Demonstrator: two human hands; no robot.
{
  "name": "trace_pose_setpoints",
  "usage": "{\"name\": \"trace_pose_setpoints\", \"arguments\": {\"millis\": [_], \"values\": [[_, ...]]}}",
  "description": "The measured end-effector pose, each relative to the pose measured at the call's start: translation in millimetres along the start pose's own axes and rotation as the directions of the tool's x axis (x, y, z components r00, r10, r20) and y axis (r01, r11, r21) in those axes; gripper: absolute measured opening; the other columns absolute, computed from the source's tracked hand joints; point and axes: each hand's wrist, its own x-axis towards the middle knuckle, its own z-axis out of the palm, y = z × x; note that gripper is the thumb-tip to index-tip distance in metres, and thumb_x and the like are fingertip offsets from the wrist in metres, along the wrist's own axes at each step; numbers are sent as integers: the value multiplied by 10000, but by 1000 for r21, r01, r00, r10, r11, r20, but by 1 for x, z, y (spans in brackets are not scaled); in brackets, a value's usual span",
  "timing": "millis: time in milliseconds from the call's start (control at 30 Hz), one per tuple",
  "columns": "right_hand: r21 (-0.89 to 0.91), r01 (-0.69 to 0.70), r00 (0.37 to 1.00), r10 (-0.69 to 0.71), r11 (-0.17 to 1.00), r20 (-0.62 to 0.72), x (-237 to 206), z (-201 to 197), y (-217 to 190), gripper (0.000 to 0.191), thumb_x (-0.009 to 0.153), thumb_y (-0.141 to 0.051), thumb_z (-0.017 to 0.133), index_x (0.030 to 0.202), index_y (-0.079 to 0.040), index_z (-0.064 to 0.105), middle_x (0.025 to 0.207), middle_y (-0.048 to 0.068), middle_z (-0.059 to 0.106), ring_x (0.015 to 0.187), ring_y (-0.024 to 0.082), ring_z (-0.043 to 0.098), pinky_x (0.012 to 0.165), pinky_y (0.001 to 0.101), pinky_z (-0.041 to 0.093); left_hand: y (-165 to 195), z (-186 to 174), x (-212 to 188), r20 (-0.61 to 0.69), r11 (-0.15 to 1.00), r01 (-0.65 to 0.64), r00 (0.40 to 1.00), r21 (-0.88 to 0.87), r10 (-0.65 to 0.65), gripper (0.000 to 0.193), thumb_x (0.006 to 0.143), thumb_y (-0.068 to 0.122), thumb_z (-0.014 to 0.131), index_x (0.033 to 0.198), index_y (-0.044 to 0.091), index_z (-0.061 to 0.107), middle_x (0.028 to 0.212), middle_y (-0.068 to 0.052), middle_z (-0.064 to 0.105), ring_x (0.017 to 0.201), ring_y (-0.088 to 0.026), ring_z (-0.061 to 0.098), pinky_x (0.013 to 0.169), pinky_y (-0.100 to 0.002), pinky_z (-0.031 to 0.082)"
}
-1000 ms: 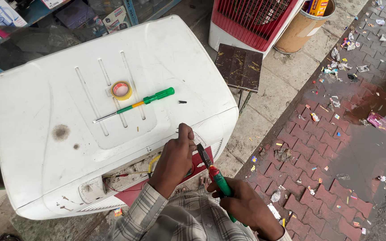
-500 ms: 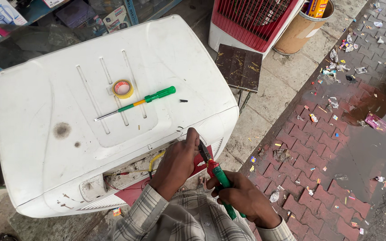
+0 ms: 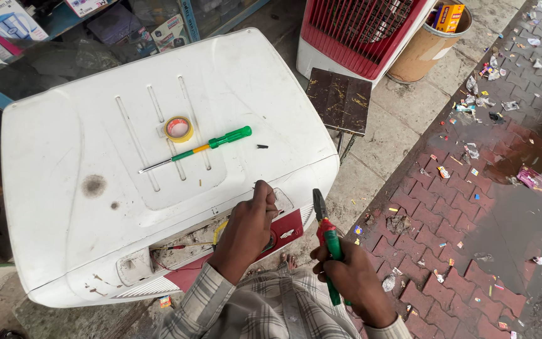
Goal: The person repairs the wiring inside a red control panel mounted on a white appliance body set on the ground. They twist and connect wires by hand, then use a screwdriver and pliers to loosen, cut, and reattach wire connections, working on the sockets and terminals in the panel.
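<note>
single head cam, worn high, looks steeply down and forward; large white plastic appliance casing [image 3: 127, 188] fills left and centre, at arm's reach; wearer's checked sleeves at bottom edge; wet red brick paving [image 3: 472, 207] runs along right side; no second view, no overlap

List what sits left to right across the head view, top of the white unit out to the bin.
Tape roll → green-handled screwdriver → small black bit → dark wooden stool → round bin, all atop or beyond the white cooler body.
</note>
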Motion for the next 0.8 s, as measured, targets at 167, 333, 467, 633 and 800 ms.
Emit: {"name": "trace_pose_setpoints", "arguments": {"millis": [167,333,467,633,800], "values": [[-160,84,958,-35,983,285,-6,-14,-4,372,757,38,551,1057,3,769,916,68,753,879,155,684,762,284,556,3,4,4,-41,999,9,999,44,-7,468,832,-55,704,1194,74,437,986,-190,709,876,-389,723,672,-450,559],[-193,50,958,8,980,287,-9,-3,-2,375,728,23,587,1056,-42,759,880,37,754,856,125,695,753,285,569,6,1,5,-52,999,11,999,44,-9,530,796,-64,734,1212,78,436,900,-160,637,806,-360,689,658,-446,536],[-396,192,952,-72,898,297,-10,-2,-4,175,757,-9,611,920,-11,675,716,59,623,696,145,594,636,320,494,6,2,7,-47,999,-7,999,40,9,519,764,-66,759,1137,73,425,885,-140,598,794,-341,667,676,-434,535],[-397,33,984,41,917,176,-7,-2,-2,147,757,-9,609,890,-27,668,693,61,638,663,157,619,632,318,504,3,-2,2,-24,990,-72,997,124,76,336,844,19,723,1095,67,506,914,-133,682,851,-349,679,718,-456,522],[-44,34,945,-17,998,325,-1,0,4,183,767,11,545,895,32,674,922,33,744,795,148,694,712,305,575,1,-7,2,-36,966,-117,991,231,129,74,886,89,699,938,55,659,850,-118,726,815,-338,683,794,-486,490]]}}
